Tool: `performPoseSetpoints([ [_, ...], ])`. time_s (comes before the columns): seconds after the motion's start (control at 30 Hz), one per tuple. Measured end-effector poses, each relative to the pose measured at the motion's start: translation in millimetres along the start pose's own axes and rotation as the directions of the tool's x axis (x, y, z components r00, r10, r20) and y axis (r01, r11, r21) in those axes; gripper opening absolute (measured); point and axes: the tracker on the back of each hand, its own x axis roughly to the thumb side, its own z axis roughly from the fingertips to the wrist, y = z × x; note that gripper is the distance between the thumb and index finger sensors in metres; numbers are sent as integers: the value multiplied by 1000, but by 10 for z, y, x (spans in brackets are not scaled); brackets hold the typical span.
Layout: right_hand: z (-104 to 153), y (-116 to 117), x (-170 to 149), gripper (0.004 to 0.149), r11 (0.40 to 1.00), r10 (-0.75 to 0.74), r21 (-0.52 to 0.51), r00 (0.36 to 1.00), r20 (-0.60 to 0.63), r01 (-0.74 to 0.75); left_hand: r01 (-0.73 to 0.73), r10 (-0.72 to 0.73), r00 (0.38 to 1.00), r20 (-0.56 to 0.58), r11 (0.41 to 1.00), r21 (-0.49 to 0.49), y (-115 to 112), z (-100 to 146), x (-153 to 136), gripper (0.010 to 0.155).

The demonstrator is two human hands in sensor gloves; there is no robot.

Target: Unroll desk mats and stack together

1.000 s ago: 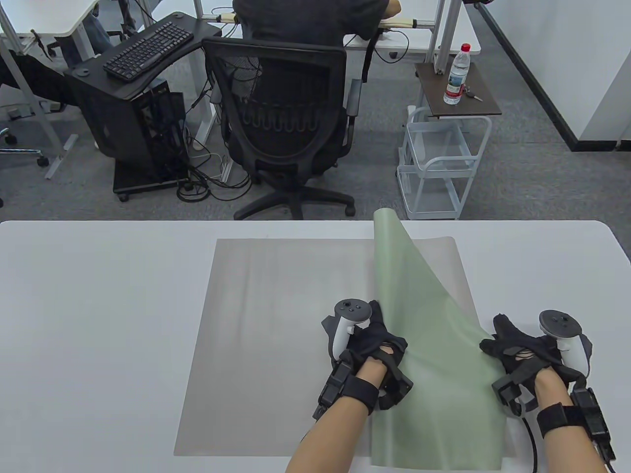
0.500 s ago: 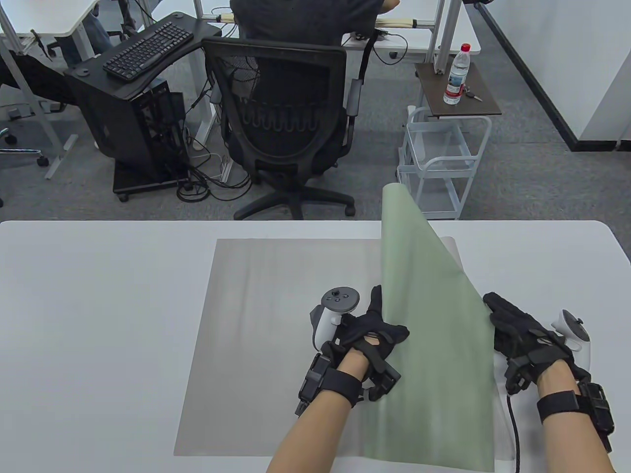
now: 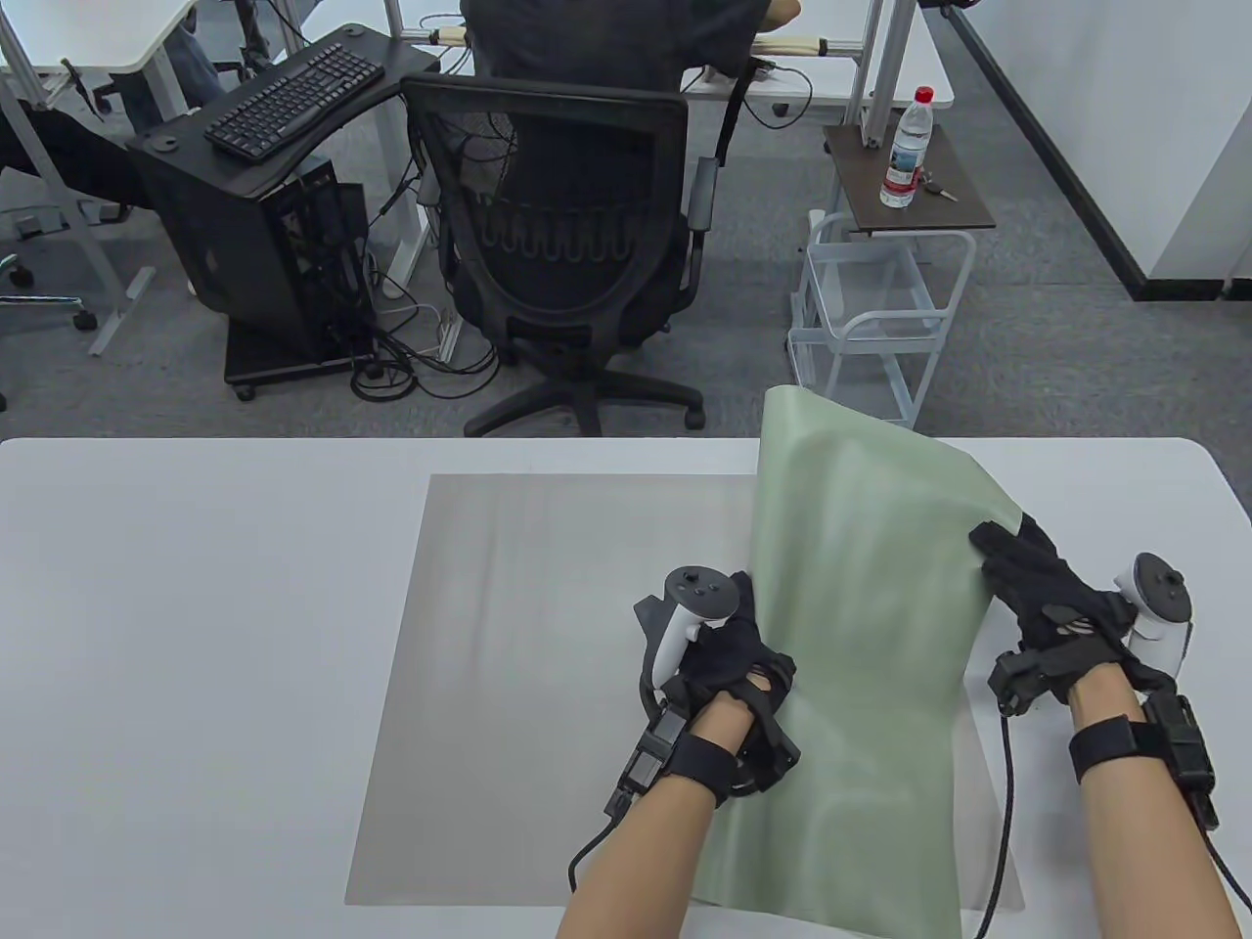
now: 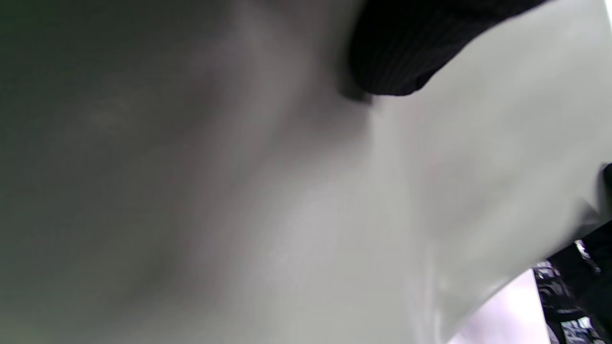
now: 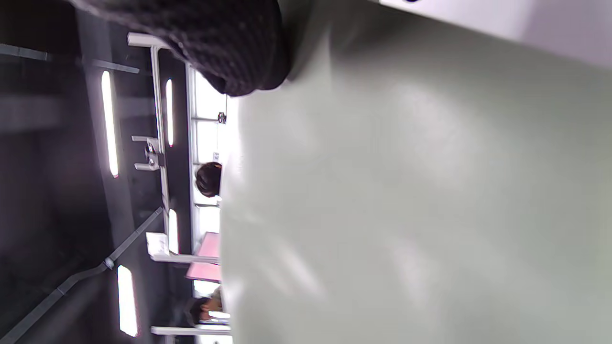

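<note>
A grey desk mat (image 3: 548, 675) lies flat and unrolled in the middle of the white table (image 3: 176, 606). A pale green mat (image 3: 861, 636) stands lifted over its right part, its far edge raised and curling. My left hand (image 3: 729, 646) grips the green mat's left edge. My right hand (image 3: 1027, 577) grips its right edge higher up. In the left wrist view the mat (image 4: 287, 215) fills the frame under a fingertip (image 4: 397, 57). In the right wrist view the mat (image 5: 411, 191) fills the right side below my fingers (image 5: 224, 43).
Beyond the table's far edge are a black office chair (image 3: 562, 235) with a seated person, a white wire cart (image 3: 871, 323) and a small side table with a water bottle (image 3: 905, 147). The white table extends left and right of the mats.
My right hand rose and moved away from me along the green mat's right edge, spreading the mat wider. The mat's raised far edge opened to the right. My left hand stayed near the left edge.
</note>
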Motion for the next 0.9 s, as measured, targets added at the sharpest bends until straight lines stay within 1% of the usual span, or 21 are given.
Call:
performPoseSetpoints([
  [0.03, -37, 14, 17, 53, 999, 47, -4, 999, -6, -47, -7, 7, 1000, -15, 1000, 4, -8, -21, -9, 92],
  [0.07, -110, 33, 34, 54, 991, 130, 8, 991, -28, -130, -27, 27, 999, -37, 1000, -1, -22, -50, -28, 92],
  [0.17, -240, 102, 21, 56, 967, 254, 50, 964, -80, -250, -47, 47, 995, -91, 999, -1, -66, -99, -70, 92],
  [0.23, -310, 170, -24, 60, 951, 303, 97, 947, -110, -293, -58, 58, 991, -124, 998, 4, -85, -130, -96, 92],
  [0.3, -362, 259, -82, 62, 937, 346, 89, 928, -140, -337, -67, 67, 985, -159, 998, 3, -95, -172, -132, 92],
  [0.33, -371, 313, -123, 67, 887, 461, 129, 867, -191, -443, -73, 73, 981, -178, 997, 2, -94, -189, -138, 93],
  [0.37, -362, 353, -142, 71, 841, 540, 176, 814, -215, -512, -76, 75, 981, -180, 997, 5, -87, -192, -129, 92],
  [0.4, -335, 407, -162, 76, 768, 639, 226, 734, -228, -599, -75, 76, 981, -181, 997, 10, -78, -201, -115, 92],
  [0.43, -274, 461, -175, 84, 684, 729, 261, 643, -234, -681, -46, 52, 978, -200, 998, 32, -69, -207, -95, 92],
  [0.47, -220, 495, -188, 90, 640, 768, 283, 595, -236, -714, -36, 43, 974, -220, 999, 38, -61, -214, -95, 92],
  [0.5, -110, 561, -207, 94, 587, 809, 342, 544, -222, -734, -60, 66, 970, -234, 998, 32, -63, -229, -89, 92],
  [0.53, -32, 603, -218, 97, 561, 827, 387, 519, -217, -732, -63, 69, 968, -241, 998, 30, -65, -237, -77, 92],
  [0.57, 94, 668, -227, 98, 543, 837, 433, 506, -208, -719, -46, 54, 966, -252, 998, 35, -67, -242, -60, 92],
  [0.63, 352, 802, -232, 98, 539, 828, 504, 534, -170, -676, -13, 24, 963, -270, 999, 43, -82, -252, -20, 92],
  [0.67, 439, 853, -241, 97, 542, 823, 506, 545, -158, -671, -7, 18, 960, -279, 999, 43, -91, -251, -11, 92],
  [0.73, 699, 982, -217, 98, 467, 861, 555, 495, -112, -688, -26, 40, 954, -296, 998, 51, -115, -244, -3, 92],
  [0.8, 865, 1056, -175, 96, 443, 876, 536, 475, -87, -719, -71, 80, 951, -299, 997, 42, -139, -249, -9, 92],
  [0.83, 961, 1104, -156, 94, 455, 871, 509, 485, -80, -731, -85, 93, 949, -300, 996, 39, -152, -255, -6, 92],
  [0.9, 1079, 1185, -175, 92, 483, 851, 480, 521, -63, -732, -67, 77, 951, -300, 997, 45, -155, -260, 2, 92],
])
